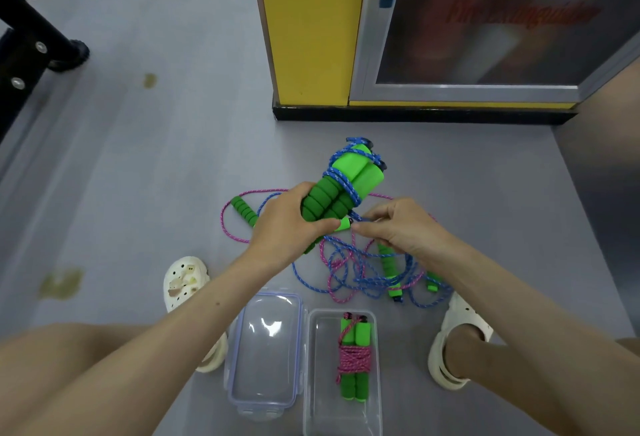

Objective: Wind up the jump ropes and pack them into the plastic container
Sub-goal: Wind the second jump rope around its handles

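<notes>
Green handles [362, 172] gripped in left hand [284, 224]; right hand [391, 224] pinches blue rope [343, 186] just beside.

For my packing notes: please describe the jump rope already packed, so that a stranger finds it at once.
Find the clear plastic container on the grey floor, right of its lid. Inside lies the packed rope: two green handles side by side. Only it has pink cord wound round its middle; the bundle in the left hand has blue.
</notes>
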`<action>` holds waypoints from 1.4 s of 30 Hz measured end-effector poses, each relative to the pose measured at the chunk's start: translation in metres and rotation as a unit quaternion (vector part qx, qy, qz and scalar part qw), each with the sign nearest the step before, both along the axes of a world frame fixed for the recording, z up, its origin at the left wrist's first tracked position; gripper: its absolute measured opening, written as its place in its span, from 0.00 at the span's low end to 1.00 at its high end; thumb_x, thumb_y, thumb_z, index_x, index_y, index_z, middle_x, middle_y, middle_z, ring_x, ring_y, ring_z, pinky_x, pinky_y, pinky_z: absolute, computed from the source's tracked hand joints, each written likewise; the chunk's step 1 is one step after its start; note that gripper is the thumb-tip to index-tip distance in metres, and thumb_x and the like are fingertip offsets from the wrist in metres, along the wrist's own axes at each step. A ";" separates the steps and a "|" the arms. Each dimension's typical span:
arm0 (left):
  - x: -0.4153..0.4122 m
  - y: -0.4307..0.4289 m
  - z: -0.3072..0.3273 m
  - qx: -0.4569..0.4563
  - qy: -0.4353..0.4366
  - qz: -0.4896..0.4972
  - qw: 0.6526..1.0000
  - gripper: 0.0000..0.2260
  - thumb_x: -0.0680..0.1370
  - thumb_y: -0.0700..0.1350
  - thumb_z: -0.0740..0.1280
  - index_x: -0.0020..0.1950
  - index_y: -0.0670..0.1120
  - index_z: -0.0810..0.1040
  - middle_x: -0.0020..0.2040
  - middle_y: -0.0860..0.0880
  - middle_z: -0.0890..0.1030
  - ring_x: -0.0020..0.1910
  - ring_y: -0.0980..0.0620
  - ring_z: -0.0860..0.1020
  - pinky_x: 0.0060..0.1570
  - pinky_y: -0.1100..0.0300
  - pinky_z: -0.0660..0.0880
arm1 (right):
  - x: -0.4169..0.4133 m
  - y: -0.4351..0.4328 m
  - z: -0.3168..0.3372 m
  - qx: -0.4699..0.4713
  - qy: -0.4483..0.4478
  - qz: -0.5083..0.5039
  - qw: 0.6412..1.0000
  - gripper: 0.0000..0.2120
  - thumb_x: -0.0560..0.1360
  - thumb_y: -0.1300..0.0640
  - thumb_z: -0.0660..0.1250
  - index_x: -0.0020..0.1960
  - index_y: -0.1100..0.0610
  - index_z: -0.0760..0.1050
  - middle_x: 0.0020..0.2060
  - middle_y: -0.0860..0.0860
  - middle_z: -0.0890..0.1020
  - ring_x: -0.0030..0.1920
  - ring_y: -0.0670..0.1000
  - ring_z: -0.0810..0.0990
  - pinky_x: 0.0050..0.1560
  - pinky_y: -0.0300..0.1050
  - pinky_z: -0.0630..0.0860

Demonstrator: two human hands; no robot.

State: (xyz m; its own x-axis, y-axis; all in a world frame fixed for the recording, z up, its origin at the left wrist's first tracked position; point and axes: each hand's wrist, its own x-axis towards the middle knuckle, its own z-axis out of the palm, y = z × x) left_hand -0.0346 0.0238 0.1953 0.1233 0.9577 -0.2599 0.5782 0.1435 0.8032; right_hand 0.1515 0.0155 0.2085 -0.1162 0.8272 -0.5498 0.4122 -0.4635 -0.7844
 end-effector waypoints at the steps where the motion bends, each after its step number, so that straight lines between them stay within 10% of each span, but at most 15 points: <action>1: 0.001 -0.002 0.000 0.011 0.010 -0.001 1.000 0.20 0.66 0.54 0.75 0.56 0.53 0.77 0.42 0.54 0.82 0.43 0.51 0.81 0.45 0.47 0.79 | 0.000 0.000 0.000 0.000 -0.007 0.005 1.000 0.07 0.74 0.55 0.70 0.43 0.59 0.82 0.19 0.45 0.68 0.20 0.42 0.62 0.21 0.32 0.60; 6: 0.005 -0.001 0.009 0.099 0.023 0.014 0.995 0.20 0.70 0.51 0.74 0.61 0.55 0.75 0.42 0.56 0.81 0.42 0.50 0.80 0.44 0.49 0.78 | -0.004 0.004 0.002 -0.062 0.188 -0.148 0.969 0.12 0.79 0.57 0.61 0.42 0.57 0.80 0.35 0.48 0.80 0.35 0.45 0.73 0.31 0.33 0.70; 14: 0.005 -0.007 0.004 0.141 0.158 -0.025 0.977 0.19 0.73 0.54 0.72 0.62 0.55 0.73 0.41 0.56 0.78 0.43 0.50 0.77 0.42 0.54 0.75 | -0.011 -0.005 -0.001 -0.062 0.155 -0.097 0.981 0.13 0.82 0.61 0.56 0.48 0.65 0.77 0.21 0.52 0.73 0.21 0.46 0.67 0.27 0.39 0.76; 22: 0.009 -0.014 -0.001 0.306 0.307 -0.057 0.899 0.19 0.62 0.46 0.80 0.42 0.45 0.72 0.31 0.49 0.74 0.25 0.47 0.72 0.22 0.63 0.59 | -0.014 -0.006 0.004 -0.097 0.163 -0.028 0.982 0.10 0.81 0.61 0.58 0.48 0.65 0.76 0.32 0.57 0.82 0.26 0.48 0.78 0.33 0.38 0.78; 27: 0.005 -0.010 0.001 0.302 0.332 -0.033 0.893 0.20 0.61 0.43 0.80 0.42 0.45 0.70 0.30 0.49 0.72 0.25 0.50 0.63 0.25 0.69 0.46 | -0.018 -0.007 0.000 -0.054 0.152 -0.024 0.987 0.14 0.81 0.58 0.59 0.40 0.59 0.79 0.30 0.50 0.79 0.31 0.45 0.76 0.38 0.37 0.76; 34: 0.007 -0.012 0.002 0.275 0.352 -0.052 0.893 0.21 0.60 0.42 0.81 0.41 0.45 0.71 0.25 0.51 0.71 0.25 0.52 0.60 0.26 0.68 0.44 | -0.018 -0.006 0.007 -0.073 0.167 -0.072 0.981 0.16 0.82 0.61 0.55 0.37 0.61 0.71 0.25 0.54 0.73 0.18 0.44 0.62 0.20 0.34 0.60; 42: 0.010 -0.012 -0.002 0.255 0.360 -0.055 0.896 0.20 0.64 0.42 0.78 0.52 0.44 0.76 0.28 0.50 0.73 0.28 0.52 0.62 0.24 0.63 0.54 | -0.019 -0.004 0.007 -0.076 0.136 -0.036 0.987 0.12 0.82 0.56 0.57 0.53 0.59 0.77 0.19 0.49 0.64 0.19 0.45 0.56 0.20 0.34 0.55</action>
State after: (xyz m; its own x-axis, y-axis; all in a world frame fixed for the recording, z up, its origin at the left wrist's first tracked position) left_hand -0.0247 0.0117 0.1935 0.2009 0.9669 0.1570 0.9609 -0.2257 0.1604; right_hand 0.1329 0.0115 0.2156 -0.2204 0.7492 -0.6246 0.1580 -0.6044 -0.7808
